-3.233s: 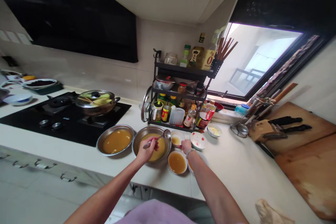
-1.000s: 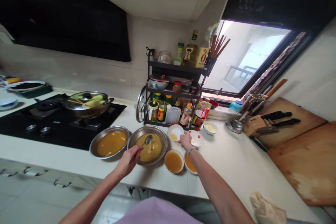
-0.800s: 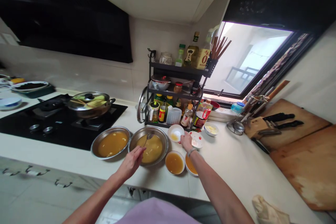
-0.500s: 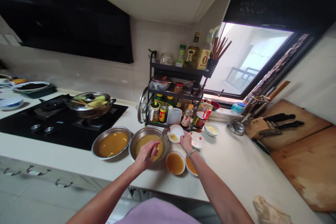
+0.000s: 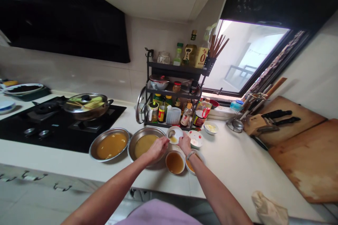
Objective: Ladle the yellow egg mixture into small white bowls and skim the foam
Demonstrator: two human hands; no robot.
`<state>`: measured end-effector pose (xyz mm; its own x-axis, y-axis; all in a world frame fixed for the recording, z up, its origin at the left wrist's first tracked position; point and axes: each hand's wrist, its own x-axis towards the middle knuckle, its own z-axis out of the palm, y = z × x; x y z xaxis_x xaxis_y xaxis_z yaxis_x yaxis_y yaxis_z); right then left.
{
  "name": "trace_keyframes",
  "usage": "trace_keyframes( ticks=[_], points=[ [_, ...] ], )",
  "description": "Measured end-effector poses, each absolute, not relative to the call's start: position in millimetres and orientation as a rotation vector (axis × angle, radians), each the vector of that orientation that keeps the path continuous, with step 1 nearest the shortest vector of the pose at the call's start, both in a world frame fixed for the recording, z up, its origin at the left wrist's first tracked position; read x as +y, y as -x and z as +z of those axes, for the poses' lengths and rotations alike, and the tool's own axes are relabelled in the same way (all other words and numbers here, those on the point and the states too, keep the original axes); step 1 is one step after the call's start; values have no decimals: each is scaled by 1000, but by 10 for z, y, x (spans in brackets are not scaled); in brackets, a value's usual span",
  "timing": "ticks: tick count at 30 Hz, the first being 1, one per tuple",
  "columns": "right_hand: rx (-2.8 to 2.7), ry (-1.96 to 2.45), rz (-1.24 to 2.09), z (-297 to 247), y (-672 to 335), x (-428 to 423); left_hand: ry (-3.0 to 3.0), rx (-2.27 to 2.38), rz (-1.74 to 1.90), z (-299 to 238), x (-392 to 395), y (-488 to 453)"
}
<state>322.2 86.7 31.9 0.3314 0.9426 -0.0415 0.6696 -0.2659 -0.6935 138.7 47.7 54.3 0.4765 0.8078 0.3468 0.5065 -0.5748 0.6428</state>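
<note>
My left hand (image 5: 157,148) is closed on the handle of a metal spoon (image 5: 171,134), whose bowl sits inside a small white bowl (image 5: 176,132) holding a little yellow liquid. My right hand (image 5: 185,143) rests at that bowl's near right rim, fingers curled against it. Under my left hand lies a round metal pan (image 5: 139,136) of yellow-brown liquid. A second metal pan (image 5: 109,144) with the same liquid sits to its left. Two small bowls of brown liquid, one (image 5: 174,162) and another (image 5: 190,165), stand close to my wrists.
A black spice rack (image 5: 174,93) with bottles and jars stands behind the bowls. A lidded wok (image 5: 86,105) sits on the black hob (image 5: 47,126). A patterned dish (image 5: 194,139) and a white bowl (image 5: 210,127) lie right. Cutting boards (image 5: 303,154) and a knife block (image 5: 257,123) are far right.
My left hand dipped the spoon in the middle pan, then carried it rightward. The spoon's bowl is now inside the small white bowl. My right hand stayed by that bowl.
</note>
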Motion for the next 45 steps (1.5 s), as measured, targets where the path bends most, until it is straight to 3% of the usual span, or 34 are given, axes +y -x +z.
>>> trace_keyframes(
  ticks=[9,27,33,40,45],
  points=[
    [-1292,2043,750,266,-3296,862,-1158,1163,1162,363,606,-1465],
    [-1142,2021,784,145,-3369,903,-899,1132,1401,473,454,-779],
    [-1118,2036,773,55,-3358,919,-1123,1258,1338,327,241,-422],
    [-1212,2052,750,33,-3428,918,-2268,1248,978,381,-7,-199],
    [-1305,2043,683,59,-3471,935,-2448,1191,938,497,-21,-380]
  ],
)
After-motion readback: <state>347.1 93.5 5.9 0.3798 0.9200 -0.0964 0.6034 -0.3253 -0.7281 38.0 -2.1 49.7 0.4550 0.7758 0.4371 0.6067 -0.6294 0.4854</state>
